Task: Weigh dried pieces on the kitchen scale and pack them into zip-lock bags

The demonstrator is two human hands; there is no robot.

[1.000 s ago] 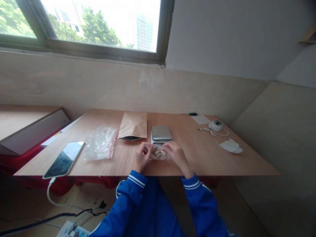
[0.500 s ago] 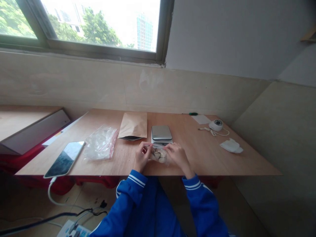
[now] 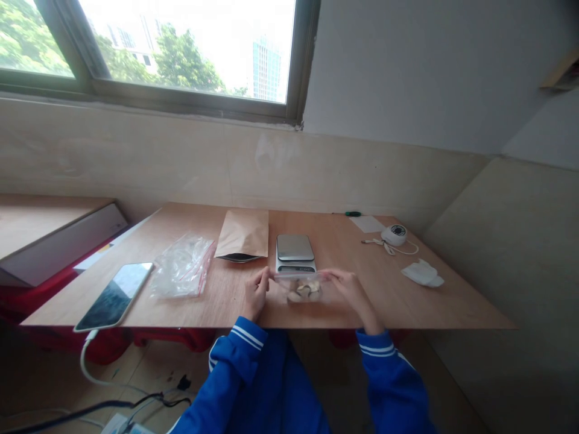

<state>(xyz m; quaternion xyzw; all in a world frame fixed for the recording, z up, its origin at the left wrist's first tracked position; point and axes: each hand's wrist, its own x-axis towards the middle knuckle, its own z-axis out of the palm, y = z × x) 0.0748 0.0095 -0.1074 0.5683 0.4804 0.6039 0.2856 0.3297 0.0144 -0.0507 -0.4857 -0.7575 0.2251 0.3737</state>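
My left hand [image 3: 256,294] and my right hand [image 3: 347,288] pinch the two top corners of a clear zip bag [image 3: 304,289] on the wooden table [image 3: 362,301]. Pale, dried-looking pieces, perhaps mushroom slices, lie at the bottom of the bag. The bag hangs just in front of a silver digital kitchen scale [image 3: 295,253]. A kraft paper pouch [image 3: 242,236] with a dark inner lining lies beyond my left hand. A second clear zip bag [image 3: 183,266] with red edges lies flat to its left.
A smartphone [image 3: 113,296] with a charging cable lies near the table's front left. At the right are a small white round device [image 3: 394,235] with a white cord, a crumpled tissue [image 3: 423,273], a paper sheet [image 3: 366,223] and a green-handled tool [image 3: 353,213].
My hands have drawn apart, my right hand moving rightward, and the bag's top edge is now stretched straight between them. The view has tilted slightly.
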